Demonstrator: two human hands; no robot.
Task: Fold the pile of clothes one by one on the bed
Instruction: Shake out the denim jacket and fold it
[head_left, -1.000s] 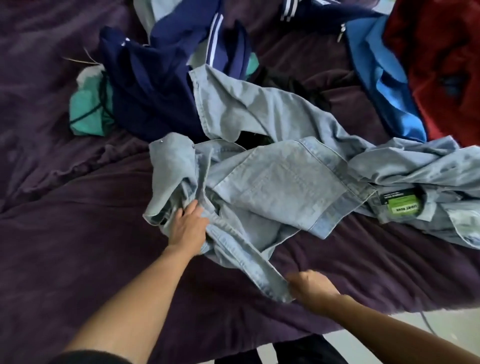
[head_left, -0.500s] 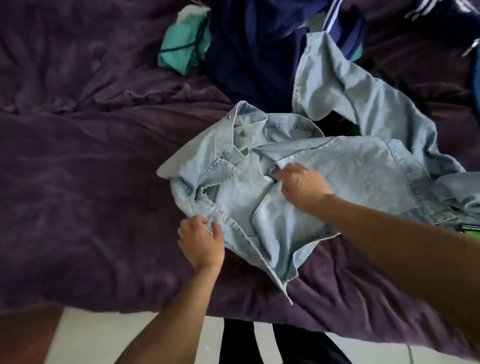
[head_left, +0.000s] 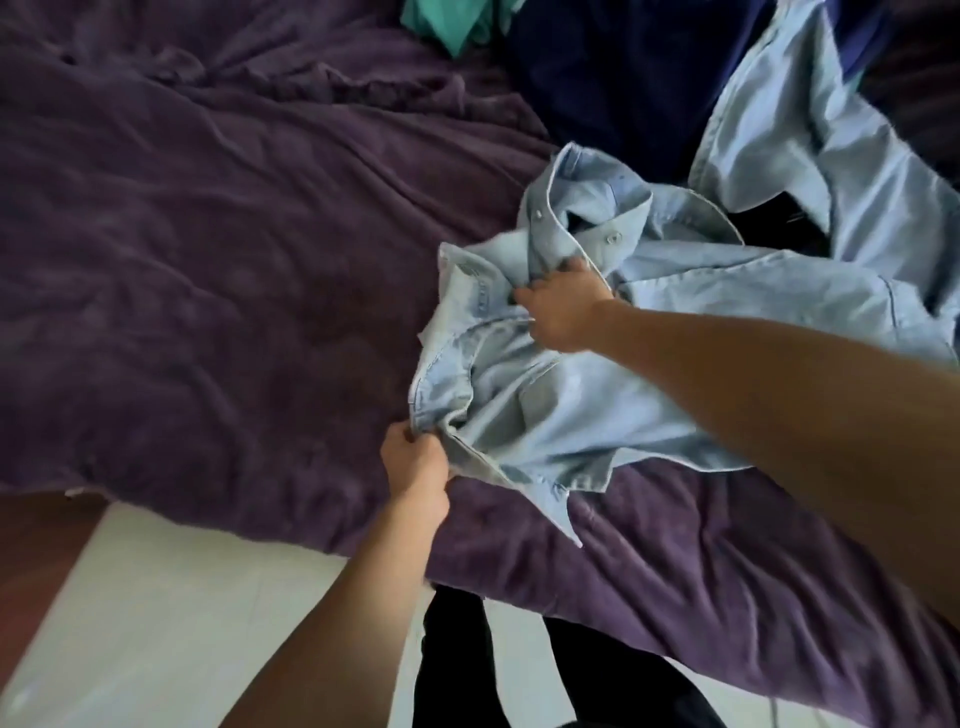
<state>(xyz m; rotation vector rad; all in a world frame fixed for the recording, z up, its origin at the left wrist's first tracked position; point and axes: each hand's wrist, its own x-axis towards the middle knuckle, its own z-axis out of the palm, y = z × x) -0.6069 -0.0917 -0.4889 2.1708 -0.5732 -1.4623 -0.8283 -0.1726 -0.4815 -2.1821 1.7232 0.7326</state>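
crumpled pale denim shirt (head_left: 561, 405) on purple bed (head_left: 208, 260)

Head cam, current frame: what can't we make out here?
1. Head view: the light blue denim shirt is partly hidden under the right forearm; its sleeve runs off the top edge.
2. The right hand has its fingertips buried in folds near the collar.
3. The teal garment and navy blue garment are cut by the top edge; type unclear.
4. A black item behind the shirt is mostly covered by denim; unidentifiable.

Before you, the purple-covered bed (head_left: 208, 270) carries a pale denim shirt (head_left: 545, 415), a navy garment (head_left: 613, 88) and a teal garment (head_left: 447, 23).
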